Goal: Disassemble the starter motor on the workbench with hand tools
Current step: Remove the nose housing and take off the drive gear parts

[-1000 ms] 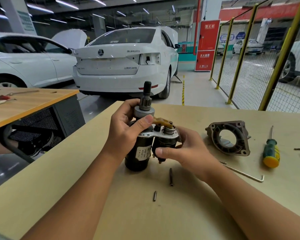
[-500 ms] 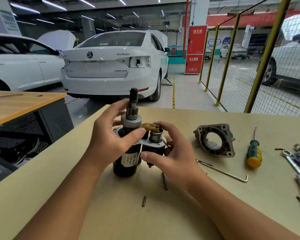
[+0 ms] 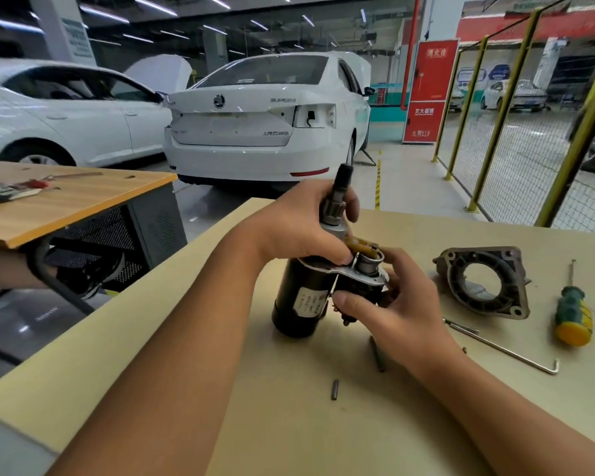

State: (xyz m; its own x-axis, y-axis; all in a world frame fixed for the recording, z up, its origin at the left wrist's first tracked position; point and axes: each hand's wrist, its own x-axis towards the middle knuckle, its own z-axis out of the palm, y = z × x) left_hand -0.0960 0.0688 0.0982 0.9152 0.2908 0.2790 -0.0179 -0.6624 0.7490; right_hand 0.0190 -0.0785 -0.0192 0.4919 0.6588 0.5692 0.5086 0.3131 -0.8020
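Two hands hold the starter motor, which stands upright, slightly tilted, near the middle of the surface, its black cylindrical body resting on its lower end. The left hand wraps around the pinion gear and shaft at the top, fingers curled and thumb pressed near the yellowish shift fork. The right hand grips the solenoid beside the body, thumb in front and fingers closed behind it.

By its steel look the motor is probably heavy and rigid, so it should not flex; the painted body may be smooth and slippery, while the toothed pinion and the flanged plate offer better purchase. The fork looks like plastic and is probably the most fragile part, best eased out rather than levered. Steadying the body low down seems the safest hold, since the tall unit could tip.

Loose parts lie close by: a long pin just under the right wrist and a short pin nearer the person could roll. The removed end housing, a long bent rod and a green-and-yellow screwdriver sit to the right, well apart from the motor. The surface's left edge runs fairly near the motor, so open room lies mostly toward the person and between motor and housing.
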